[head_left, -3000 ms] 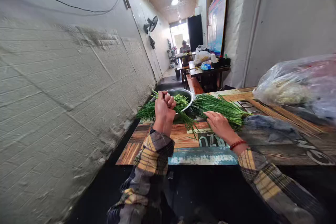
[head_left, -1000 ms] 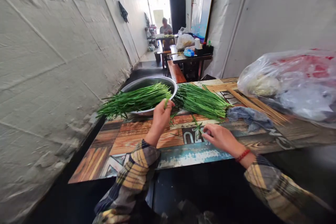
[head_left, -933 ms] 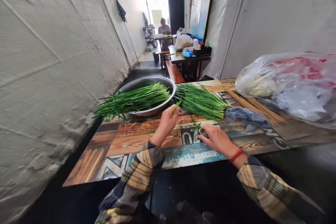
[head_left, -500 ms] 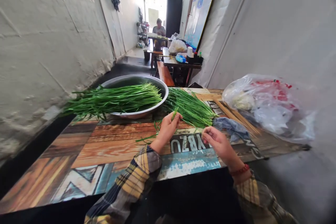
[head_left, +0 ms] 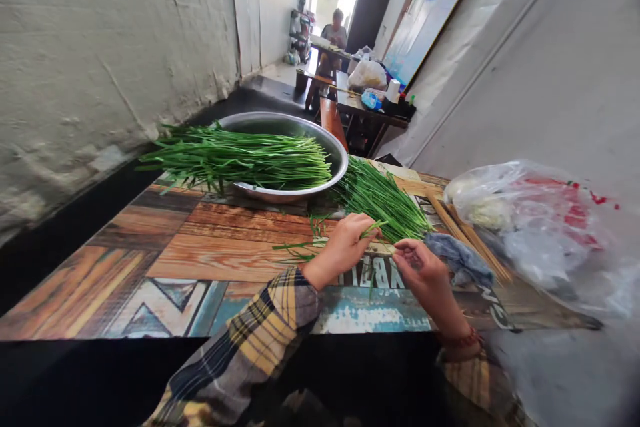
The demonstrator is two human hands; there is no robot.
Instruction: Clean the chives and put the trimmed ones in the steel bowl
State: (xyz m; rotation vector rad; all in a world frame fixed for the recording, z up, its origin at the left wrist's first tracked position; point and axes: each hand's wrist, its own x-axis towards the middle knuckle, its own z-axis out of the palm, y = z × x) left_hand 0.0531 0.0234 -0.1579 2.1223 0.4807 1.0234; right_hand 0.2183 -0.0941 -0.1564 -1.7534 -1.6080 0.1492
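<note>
The metal bowl sits on the wood-patterned bench, with a thick bundle of green stalks lying across it, pale cut ends inside and leafy ends hanging out over its left rim. Nearer the wearer than the bowl and to its right, the left hand has its fingers clamped on a few short green stems, which poke out past the thumb. Farther right of the bowl, the right hand is raised with its fingers curled and the thumb close to them; whether they pinch anything cannot be told. Just beside the bowl's right side lies a second pile of green stalks, and some loose green scraps lie on the near side of the bowl. Well to the bowl's right are a crumpled grey-blue cloth, thin wooden sticks and a clear plastic bag with red print. Far behind the bowl, another person sits at a table.
</note>
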